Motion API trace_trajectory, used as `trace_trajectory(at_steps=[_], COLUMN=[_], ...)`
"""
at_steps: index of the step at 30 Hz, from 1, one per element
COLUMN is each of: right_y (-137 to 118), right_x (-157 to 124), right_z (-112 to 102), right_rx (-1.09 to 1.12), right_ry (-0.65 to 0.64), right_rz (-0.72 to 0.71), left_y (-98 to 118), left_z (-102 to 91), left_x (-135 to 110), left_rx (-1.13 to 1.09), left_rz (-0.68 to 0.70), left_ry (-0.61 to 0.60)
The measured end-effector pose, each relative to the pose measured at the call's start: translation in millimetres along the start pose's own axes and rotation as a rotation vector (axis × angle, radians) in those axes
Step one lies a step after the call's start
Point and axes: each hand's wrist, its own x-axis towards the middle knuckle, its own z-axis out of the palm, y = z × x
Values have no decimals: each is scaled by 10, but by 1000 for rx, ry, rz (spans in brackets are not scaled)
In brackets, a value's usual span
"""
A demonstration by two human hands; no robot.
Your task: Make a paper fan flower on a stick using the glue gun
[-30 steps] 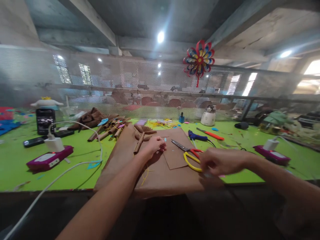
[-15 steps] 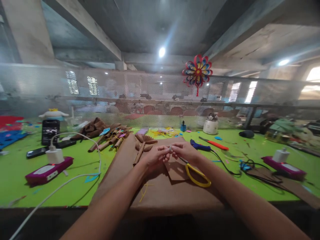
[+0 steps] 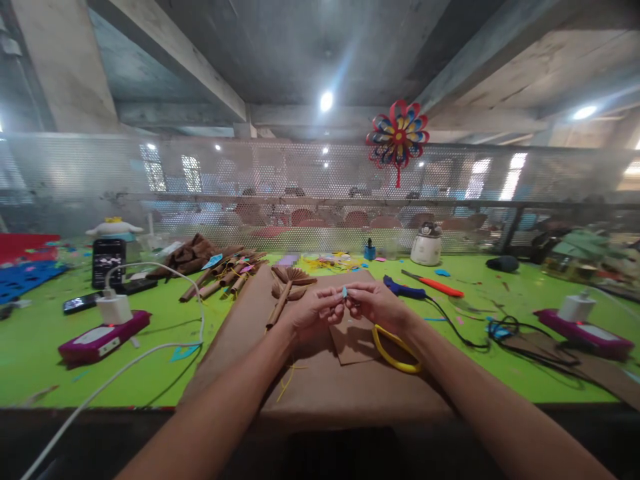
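Note:
A small light-blue piece (image 3: 345,293), probably paper, is pinched between my fingertips over the brown paper (image 3: 325,393). My left hand (image 3: 316,312) closes on it from one side and my right hand (image 3: 373,303) from the other. Below my right hand and wrist shows the yellow handle of scissors (image 3: 395,365); their blades are hidden. A square brown sheet (image 3: 350,347) lies under my hands. Left of them is a pleated brown paper fan shape (image 3: 290,280) with a rolled stem (image 3: 278,308). Thin yellow strands (image 3: 286,383) lie nearer the front edge.
Several brown paper rolls (image 3: 215,283) are heaped at the back left. A blue glue gun (image 3: 403,289) and an orange-handled tool (image 3: 443,287) lie to the right. Purple power strips (image 3: 103,340) with cables stand at both sides. A white bottle (image 3: 426,247) stands behind.
The light-blue piece now shows more plainly between my fingertips. My hands stay together in nearly the same place. The view has shifted slightly.

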Motion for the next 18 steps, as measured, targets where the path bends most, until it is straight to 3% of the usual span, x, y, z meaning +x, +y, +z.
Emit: trace_trajectory(at_steps=[11,18], right_y=[-28,6], right_x=[-38,-19], right_z=[-22,-48], right_rx=[-206,-251], right_ry=[54,93], right_rz=[-99,-121], left_y=[-37,-34], left_z=[-17,2], left_x=[5,3], left_rx=[48,211], left_rz=[-20,49], left_ry=[40,43])
